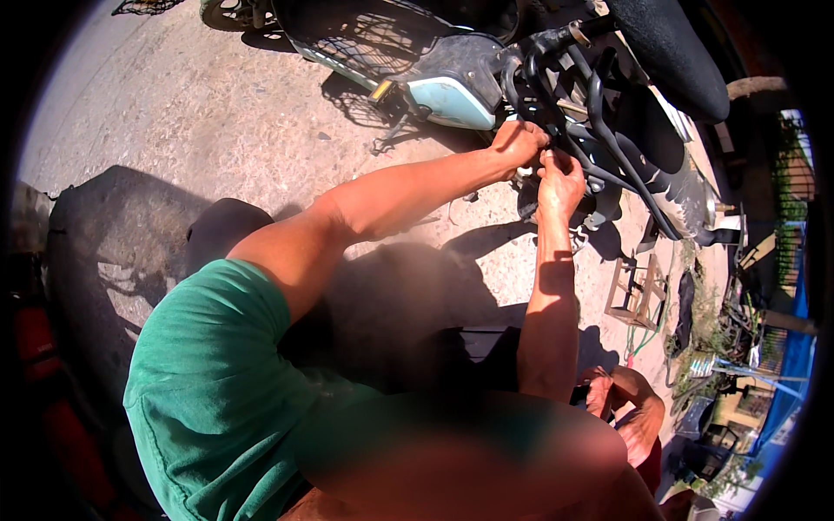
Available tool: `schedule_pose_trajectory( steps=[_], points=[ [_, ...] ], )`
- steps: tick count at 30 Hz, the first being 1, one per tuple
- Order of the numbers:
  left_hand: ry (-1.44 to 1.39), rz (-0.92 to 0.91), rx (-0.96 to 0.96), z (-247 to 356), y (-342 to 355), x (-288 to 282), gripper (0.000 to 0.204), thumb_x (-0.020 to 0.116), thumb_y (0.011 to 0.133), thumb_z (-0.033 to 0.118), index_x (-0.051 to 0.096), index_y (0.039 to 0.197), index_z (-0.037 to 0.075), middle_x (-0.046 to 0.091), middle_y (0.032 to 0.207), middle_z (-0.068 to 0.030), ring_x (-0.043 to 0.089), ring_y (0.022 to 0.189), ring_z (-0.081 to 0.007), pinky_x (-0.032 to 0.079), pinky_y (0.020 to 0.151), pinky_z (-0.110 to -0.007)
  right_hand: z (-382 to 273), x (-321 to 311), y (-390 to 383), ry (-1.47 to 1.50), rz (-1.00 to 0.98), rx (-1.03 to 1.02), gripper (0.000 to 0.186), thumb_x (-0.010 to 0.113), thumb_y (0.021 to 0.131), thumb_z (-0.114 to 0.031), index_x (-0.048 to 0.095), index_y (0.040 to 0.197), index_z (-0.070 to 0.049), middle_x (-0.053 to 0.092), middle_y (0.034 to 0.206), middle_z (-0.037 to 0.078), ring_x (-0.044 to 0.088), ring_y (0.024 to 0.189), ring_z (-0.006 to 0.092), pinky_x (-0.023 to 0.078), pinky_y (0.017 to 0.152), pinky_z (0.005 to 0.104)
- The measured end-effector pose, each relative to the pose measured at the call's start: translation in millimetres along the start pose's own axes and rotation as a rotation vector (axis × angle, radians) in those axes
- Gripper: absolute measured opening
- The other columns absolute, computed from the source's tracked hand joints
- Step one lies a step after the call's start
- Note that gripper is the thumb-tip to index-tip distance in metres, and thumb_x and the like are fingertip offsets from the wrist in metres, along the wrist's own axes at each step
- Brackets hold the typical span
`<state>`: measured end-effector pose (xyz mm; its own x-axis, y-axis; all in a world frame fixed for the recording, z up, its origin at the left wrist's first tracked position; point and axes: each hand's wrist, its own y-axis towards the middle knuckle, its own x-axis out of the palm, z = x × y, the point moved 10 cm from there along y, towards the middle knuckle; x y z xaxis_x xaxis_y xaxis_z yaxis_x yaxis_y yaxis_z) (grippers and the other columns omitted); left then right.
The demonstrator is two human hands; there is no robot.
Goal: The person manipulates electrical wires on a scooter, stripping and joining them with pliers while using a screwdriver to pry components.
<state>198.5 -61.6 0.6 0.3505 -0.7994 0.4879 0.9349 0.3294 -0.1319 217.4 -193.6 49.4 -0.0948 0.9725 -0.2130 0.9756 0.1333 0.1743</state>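
Note:
Both my hands are together at the black tubular frame (599, 113) of a scooter with a light blue side panel (452, 102). My left hand (519, 143) has its fingers pinched at the lower side of the frame, near the panel's end. Just beside it, the bent fingers of my right hand (560, 182) are pressed together, their tips almost meeting the left ones. Whatever small part lies between the fingertips is too small and shadowed to make out. Small metal pieces (524, 174) show under the hands.
The scooter's black seat (673, 56) is at upper right, its pedal (382, 91) at the left. A small wooden stand (638, 291) is on the ground to the right. Another person's hand (630, 425) shows at lower right. Farther off are clutter and a blue tarp (786, 382).

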Motion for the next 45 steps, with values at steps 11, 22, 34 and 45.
schedule_pose_trajectory(
  steps=[11, 22, 34, 45],
  points=[
    [-0.273, -0.022, -0.254, -15.8, 0.2, 10.8, 0.014, 0.061, 0.091, 0.011, 0.067, 0.083, 0.002, 0.062, 0.071, -0.0070, 0.052, 0.055, -0.0154, 0.041, 0.049, -0.029, -1.5, 0.1, -0.3, -0.074, -0.013, -0.056, 0.017, 0.072, 0.088, -0.013, 0.067, 0.096, 0.001, 0.067, 0.082, 0.003, 0.058, 0.068, 0.0113, 0.047, 0.064, 0.0279],
    [-0.260, -0.158, -0.179, -13.6, 12.6, 15.7, 0.008, 0.063, 0.090, 0.003, 0.070, 0.090, -0.002, 0.067, 0.082, -0.0111, 0.063, 0.066, -0.0198, 0.051, 0.058, -0.035, 7.5, -1.0, 5.9, -0.177, -0.065, -0.047, 0.019, 0.074, 0.089, -0.017, 0.068, 0.096, 0.000, 0.067, 0.085, 0.002, 0.060, 0.069, 0.0099, 0.052, 0.064, 0.0246],
    [-0.230, -0.146, -0.120, -23.5, 24.0, 19.2, 0.011, 0.060, 0.091, 0.002, 0.070, 0.088, -0.001, 0.067, 0.083, -0.0105, 0.064, 0.071, -0.0188, 0.051, 0.061, -0.035, -3.7, 3.7, 3.1, -0.286, -0.050, -0.178, 0.017, 0.072, 0.085, -0.013, 0.068, 0.092, 0.002, 0.067, 0.081, 0.004, 0.057, 0.072, 0.0105, 0.047, 0.070, 0.0273],
    [0.051, -0.107, -0.034, -26.4, 39.3, 16.6, 0.016, 0.059, 0.093, 0.009, 0.070, 0.096, -0.002, 0.071, 0.098, -0.0116, 0.067, 0.087, -0.0203, 0.053, 0.080, -0.034, -17.5, 5.9, -0.1, -0.400, -0.039, -0.229, 0.017, 0.069, 0.086, -0.013, 0.067, 0.091, 0.003, 0.069, 0.080, 0.006, 0.059, 0.073, 0.0129, 0.048, 0.071, 0.0296]
  ],
)
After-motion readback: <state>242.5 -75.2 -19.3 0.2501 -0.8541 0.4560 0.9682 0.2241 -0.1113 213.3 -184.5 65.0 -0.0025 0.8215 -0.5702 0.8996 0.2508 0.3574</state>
